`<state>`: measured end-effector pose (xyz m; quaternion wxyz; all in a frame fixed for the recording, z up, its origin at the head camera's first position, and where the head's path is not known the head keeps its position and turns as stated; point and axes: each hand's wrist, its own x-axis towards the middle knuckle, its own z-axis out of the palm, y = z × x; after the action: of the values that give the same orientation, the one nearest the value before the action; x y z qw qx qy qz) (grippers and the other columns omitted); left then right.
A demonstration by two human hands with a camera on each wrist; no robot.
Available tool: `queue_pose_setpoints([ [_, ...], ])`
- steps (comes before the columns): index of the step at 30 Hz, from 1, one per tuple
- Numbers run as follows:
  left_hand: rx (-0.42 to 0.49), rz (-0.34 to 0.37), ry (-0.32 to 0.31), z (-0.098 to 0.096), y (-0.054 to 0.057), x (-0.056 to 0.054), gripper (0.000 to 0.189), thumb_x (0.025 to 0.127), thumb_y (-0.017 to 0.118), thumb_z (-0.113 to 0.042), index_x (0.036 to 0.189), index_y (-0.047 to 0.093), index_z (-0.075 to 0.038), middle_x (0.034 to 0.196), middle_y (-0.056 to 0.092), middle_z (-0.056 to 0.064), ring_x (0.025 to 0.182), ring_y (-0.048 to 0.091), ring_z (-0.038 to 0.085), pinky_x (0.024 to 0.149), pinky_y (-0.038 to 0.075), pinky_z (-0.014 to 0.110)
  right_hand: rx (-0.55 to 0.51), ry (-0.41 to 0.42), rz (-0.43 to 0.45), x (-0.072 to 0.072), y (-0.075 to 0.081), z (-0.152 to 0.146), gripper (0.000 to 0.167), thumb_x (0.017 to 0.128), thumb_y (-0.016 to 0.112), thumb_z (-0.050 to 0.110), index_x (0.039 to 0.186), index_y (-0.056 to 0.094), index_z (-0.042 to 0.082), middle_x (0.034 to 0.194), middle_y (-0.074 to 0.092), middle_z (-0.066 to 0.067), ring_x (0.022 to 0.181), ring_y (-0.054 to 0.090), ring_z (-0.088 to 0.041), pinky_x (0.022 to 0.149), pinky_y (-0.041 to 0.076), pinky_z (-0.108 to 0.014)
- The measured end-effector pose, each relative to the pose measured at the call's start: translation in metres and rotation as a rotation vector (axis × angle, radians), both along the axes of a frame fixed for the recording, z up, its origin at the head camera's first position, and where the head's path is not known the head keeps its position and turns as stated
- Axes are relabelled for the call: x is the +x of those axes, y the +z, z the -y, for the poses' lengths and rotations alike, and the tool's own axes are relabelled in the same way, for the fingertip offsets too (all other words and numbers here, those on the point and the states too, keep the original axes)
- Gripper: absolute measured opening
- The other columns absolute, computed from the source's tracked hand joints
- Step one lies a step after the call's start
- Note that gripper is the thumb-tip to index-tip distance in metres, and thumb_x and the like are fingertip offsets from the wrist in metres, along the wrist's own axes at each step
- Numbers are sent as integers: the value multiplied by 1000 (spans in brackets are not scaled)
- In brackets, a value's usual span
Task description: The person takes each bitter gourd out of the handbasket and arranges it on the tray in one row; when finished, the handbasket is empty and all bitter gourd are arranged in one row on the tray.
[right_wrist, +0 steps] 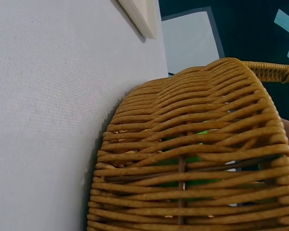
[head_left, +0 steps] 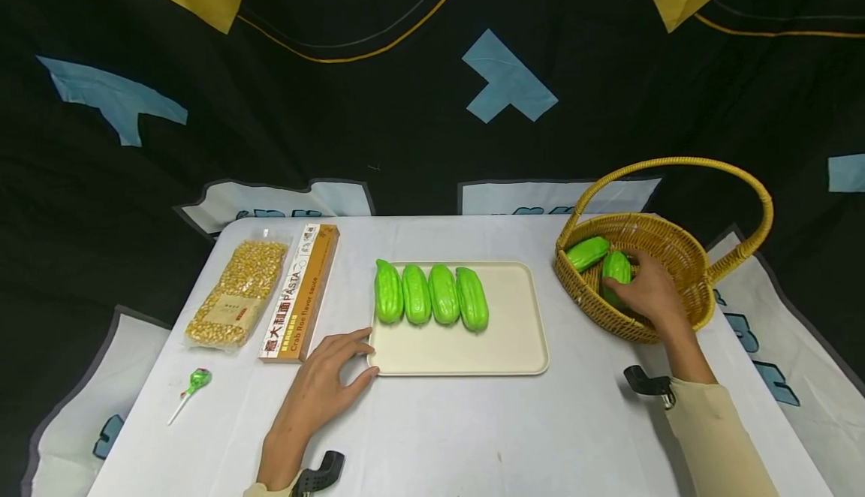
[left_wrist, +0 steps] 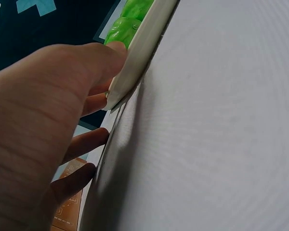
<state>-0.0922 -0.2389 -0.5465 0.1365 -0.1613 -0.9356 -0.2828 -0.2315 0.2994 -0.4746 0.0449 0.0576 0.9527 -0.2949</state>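
Several bright green, ridged bitter melons (head_left: 444,294) lie side by side along the back left of a cream tray (head_left: 459,354). My left hand (head_left: 324,381) rests at the tray's left edge, its fingers relaxed and spread; in the left wrist view the thumb (left_wrist: 113,55) lies at the tray's rim. Inside a wicker basket (head_left: 601,322) on the right, my right hand (head_left: 650,287) grips a bitter melon (head_left: 613,268) between thumb and fingers. Another bitter melon (head_left: 588,254) lies beside it in the basket. In the right wrist view the basket's woven wall (right_wrist: 192,144) hides most of this hand.
At the left of the white-covered table (head_left: 432,437) lie a bag of corn kernels (head_left: 246,279), a pasta box (head_left: 300,294) and a green-topped lollipop (head_left: 196,383). The basket's tall handle (head_left: 676,161) arches above it. A dark patterned cloth (head_left: 405,129) hangs behind.
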Motion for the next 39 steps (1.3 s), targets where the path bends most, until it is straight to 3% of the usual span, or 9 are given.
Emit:
queue_pose_setpoints([
  [10,1,-3,-1,1,-2,-1,32,86,93,-28,112,79,-18,146,69,1,126,65,26,106,57,51,5,-27,-72,10,10,-1,83,98,76,28,160,35,-8,154,39,-42,137,42,-61,109,42,-79],
  [20,2,-4,-2,1,-2,-1,31,86,93,-28,112,79,-19,146,69,0,125,65,26,105,57,51,-10,-13,-174,21,21,4,82,97,77,29,161,37,-6,151,44,-39,121,54,-53,92,53,-69],
  [39,-3,-13,-7,1,-2,-1,32,86,93,-29,112,78,-18,146,69,0,127,65,25,106,56,48,-23,-25,-275,38,40,26,78,94,80,25,159,44,-1,149,49,-35,121,58,-54,91,55,-70],
])
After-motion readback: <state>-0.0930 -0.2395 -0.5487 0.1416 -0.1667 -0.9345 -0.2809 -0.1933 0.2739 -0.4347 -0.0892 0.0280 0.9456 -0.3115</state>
